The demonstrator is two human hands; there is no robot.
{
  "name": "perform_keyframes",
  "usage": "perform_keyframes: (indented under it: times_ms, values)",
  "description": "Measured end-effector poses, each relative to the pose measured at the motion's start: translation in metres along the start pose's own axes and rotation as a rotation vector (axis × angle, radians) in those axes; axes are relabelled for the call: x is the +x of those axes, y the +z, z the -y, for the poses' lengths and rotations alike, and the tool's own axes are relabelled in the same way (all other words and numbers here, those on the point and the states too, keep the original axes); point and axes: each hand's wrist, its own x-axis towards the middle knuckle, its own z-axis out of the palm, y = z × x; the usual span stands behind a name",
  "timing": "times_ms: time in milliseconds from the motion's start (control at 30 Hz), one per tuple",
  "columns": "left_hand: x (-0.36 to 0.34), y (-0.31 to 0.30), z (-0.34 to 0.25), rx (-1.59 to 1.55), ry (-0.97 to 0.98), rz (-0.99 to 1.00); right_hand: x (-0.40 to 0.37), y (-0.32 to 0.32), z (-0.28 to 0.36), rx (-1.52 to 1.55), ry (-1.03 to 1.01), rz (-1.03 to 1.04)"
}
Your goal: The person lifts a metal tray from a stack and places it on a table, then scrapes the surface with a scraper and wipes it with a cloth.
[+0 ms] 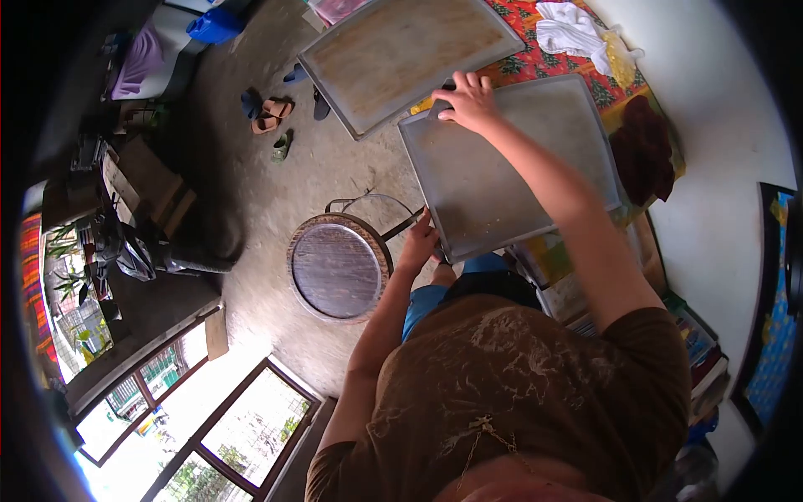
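Observation:
A grey metal tray (pixel 519 180) with a raised rim lies in front of me, its near corner close to my lap. My left hand (pixel 420 240) grips the tray's left edge near that corner. At the far left corner, my right hand (pixel 468 100) is closed on a small dark scraper-like piece (pixel 438 109), which rests against the tray surface. A few crumbs show near the tray's near edge. Beyond it lies a second metal tray (pixel 410 58) with brownish stains.
A round wooden stool (pixel 339 268) stands left of the tray. Sandals (pixel 272 115) lie on the concrete floor. On the red patterned cloth (pixel 535 65) are a white cloth (pixel 569 29) and a yellow plastic bag (pixel 620 58). A dark red cloth (pixel 642 151) lies at right.

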Motion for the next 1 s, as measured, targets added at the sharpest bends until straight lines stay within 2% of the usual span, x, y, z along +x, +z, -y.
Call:
perform_keyframes:
  times_ms: [33, 133, 167, 200, 267, 367, 533, 633, 733, 833, 933, 1000]
  values:
    - [-0.001, 0.000, -0.003, -0.003, 0.005, 0.007, 0.000, 0.001, 0.003, 0.014, 0.047, 0.037]
    - [-0.002, 0.000, -0.005, -0.004, 0.025, 0.009, -0.021, 0.010, 0.027, 0.045, -0.165, 0.017]
    - [-0.001, 0.000, -0.005, -0.004, 0.034, 0.006, -0.028, 0.007, 0.034, 0.057, -0.213, 0.117]
    - [0.001, -0.001, -0.005, 0.006, 0.018, 0.012, -0.032, 0.007, 0.036, 0.080, -0.199, 0.145]
    - [0.001, -0.002, -0.004, 0.024, -0.016, 0.022, -0.030, 0.008, 0.030, 0.071, -0.073, 0.006]
    - [0.002, -0.003, -0.006, 0.027, -0.006, 0.037, -0.023, 0.019, 0.015, 0.079, 0.243, -0.139]
    - [0.006, -0.003, -0.005, 0.039, -0.023, 0.032, -0.092, 0.020, 0.051, 0.126, 0.021, -0.087]
    - [0.003, -0.003, -0.014, 0.044, -0.015, 0.025, -0.134, 0.005, 0.041, 0.180, 0.124, -0.059]
    - [0.007, -0.005, -0.015, 0.068, -0.010, 0.038, -0.166, -0.004, -0.005, 0.359, 0.397, -0.201]
    - [0.015, -0.007, -0.014, 0.063, 0.001, 0.068, -0.201, -0.045, -0.072, 0.196, 0.728, -0.272]
    - [0.019, 0.000, -0.023, 0.038, 0.008, 0.087, -0.229, -0.068, -0.123, -0.067, 1.122, -0.203]
    - [0.026, 0.003, -0.024, 0.054, 0.012, 0.090, -0.238, -0.067, -0.141, -0.097, 1.179, -0.147]
